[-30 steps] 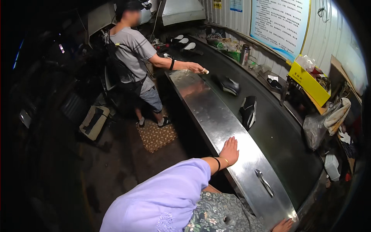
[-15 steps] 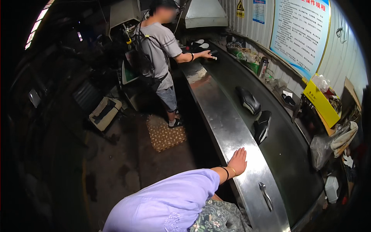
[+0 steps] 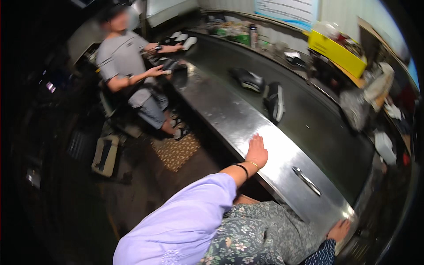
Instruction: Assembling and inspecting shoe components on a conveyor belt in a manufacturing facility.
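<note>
the left hand (image 3: 257,151) is lying flat on the metal ledge (image 3: 221,104), just right of the frame's centre, fingers stretching toward the top. the right hand (image 3: 338,230) is resting on the ledge's near end at lower right, its palm down. the hands are staying well apart, and neither is gripping anything.

the tool (image 3: 306,181) is lying on the ledge between them, right of centre and below mid-frame, touching neither. its long axis is running from upper left to lower right, roughly along the ledge: one end is pointing up toward the left hand's side, the other down toward the right hand. which hand is nearer is too close to call.

past the ledge, on the dark belt (image 3: 327,137), two shoes are lying above the left hand, which is clearly nearer them. the closer shoe (image 3: 274,102) is pointing up and down the frame; the farther shoe (image 3: 248,79) is slanting toward upper left.
</note>
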Action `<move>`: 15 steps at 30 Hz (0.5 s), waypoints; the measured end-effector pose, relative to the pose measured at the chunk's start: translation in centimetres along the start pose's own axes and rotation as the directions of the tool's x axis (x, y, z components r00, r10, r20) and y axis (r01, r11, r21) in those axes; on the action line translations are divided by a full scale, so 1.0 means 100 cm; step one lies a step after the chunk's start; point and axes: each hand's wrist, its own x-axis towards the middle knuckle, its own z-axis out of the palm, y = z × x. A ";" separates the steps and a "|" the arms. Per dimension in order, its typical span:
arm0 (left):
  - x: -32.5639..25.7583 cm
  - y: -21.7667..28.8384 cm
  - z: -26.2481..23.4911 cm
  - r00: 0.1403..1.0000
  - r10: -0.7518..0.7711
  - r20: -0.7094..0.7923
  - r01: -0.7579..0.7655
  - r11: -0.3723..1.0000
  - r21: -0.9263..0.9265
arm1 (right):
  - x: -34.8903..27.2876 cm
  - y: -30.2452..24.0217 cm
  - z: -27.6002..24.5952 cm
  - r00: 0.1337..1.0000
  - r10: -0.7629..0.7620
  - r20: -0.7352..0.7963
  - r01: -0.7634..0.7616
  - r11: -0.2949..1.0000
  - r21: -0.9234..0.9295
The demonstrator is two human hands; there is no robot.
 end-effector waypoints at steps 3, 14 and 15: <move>-0.005 0.001 0.003 0.996 -0.019 -0.087 0.015 0.998 -0.053 | -0.003 -0.010 -0.015 1.000 0.006 -0.023 -0.005 0.999 0.047; -0.010 -0.007 0.011 0.989 -0.050 -0.136 0.029 0.988 -0.150 | -0.006 -0.021 -0.027 0.998 0.007 -0.059 0.003 0.986 0.166; -0.010 -0.011 0.014 0.991 -0.040 -0.130 0.024 0.992 -0.120 | -0.005 -0.021 -0.025 0.998 0.006 -0.060 0.004 0.985 0.171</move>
